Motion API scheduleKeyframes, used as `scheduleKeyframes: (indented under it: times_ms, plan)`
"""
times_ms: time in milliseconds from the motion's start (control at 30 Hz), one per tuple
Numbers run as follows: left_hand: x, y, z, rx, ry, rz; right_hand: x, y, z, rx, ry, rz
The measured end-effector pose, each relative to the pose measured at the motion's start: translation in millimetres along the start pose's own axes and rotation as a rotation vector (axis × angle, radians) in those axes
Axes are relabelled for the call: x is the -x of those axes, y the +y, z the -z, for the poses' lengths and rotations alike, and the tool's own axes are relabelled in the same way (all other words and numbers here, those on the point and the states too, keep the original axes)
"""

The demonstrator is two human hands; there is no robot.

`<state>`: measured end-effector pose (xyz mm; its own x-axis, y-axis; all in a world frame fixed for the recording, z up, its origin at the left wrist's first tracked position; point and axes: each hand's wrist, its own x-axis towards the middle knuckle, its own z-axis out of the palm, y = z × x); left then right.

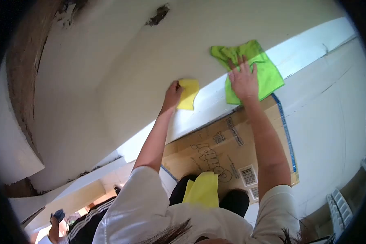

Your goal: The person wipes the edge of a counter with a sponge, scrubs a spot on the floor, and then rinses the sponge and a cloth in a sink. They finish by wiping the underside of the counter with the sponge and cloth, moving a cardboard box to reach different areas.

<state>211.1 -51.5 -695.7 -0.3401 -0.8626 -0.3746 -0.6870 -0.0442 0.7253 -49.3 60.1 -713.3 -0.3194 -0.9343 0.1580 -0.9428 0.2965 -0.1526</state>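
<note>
My left hand (173,94) is closed on the edge of a small yellow cloth (188,95), which hangs against the pale surface. To its right, my right hand (245,81) lies flat with fingers spread on a bright green cloth (267,73). That cloth is spread, partly wrinkled, across the sunlit white ledge (309,44) and the shaded surface above it. A second yellow cloth (203,188) hangs at my waist, over my dark legwear.
A printed cardboard sheet or box (191,150) with blue edging lies below the ledge. The pale surface has a dark damaged spot (157,15). At lower left, another person's hand (54,221) is near a dark item (59,214). White slatted pieces (340,209) are at lower right.
</note>
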Motion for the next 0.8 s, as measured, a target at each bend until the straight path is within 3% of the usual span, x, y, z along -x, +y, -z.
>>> scheduleKeyframes:
  times_ms: [33, 100, 233, 300, 333, 500, 667, 733, 767, 800]
  plan:
    - [6, 1, 4, -0.012, 0.006, 0.019, 1, -2, 1, -0.019, -0.011, 0.006]
    - [10, 13, -2, -0.532, 0.603, -0.424, -1, -1, 4, -0.055, 0.042, -0.004]
    - [52, 17, -40, -0.669, 0.358, -0.469, -1, -1, 4, -0.073, 0.078, 0.021]
    - [38, -17, -59, -0.776, 0.296, -0.472, 0, 4, -8, -0.010, -0.020, 0.028]
    - [32, -9, -67, -0.689, 0.360, -0.480, -2, 6, -7, -0.026, 0.022, 0.037]
    - [-29, 75, -111, -0.694, 0.279, -0.630, -40, 33, 4, -0.214, 0.165, 0.002]
    - [-110, 154, -193, -0.763, 0.370, -0.745, -99, 91, -22, 0.011, 0.242, -0.093]
    - [-132, 177, -228, -0.617, 0.635, -0.964, -112, 132, -19, 0.150, 0.239, -0.143]
    - [-134, 195, -239, -0.405, 0.397, -0.851, -122, 159, -31, 0.214, 0.300, -0.183]
    - [-136, 216, -249, -0.193, 0.176, -0.718, -127, 186, -24, 0.253, 0.201, -0.176]
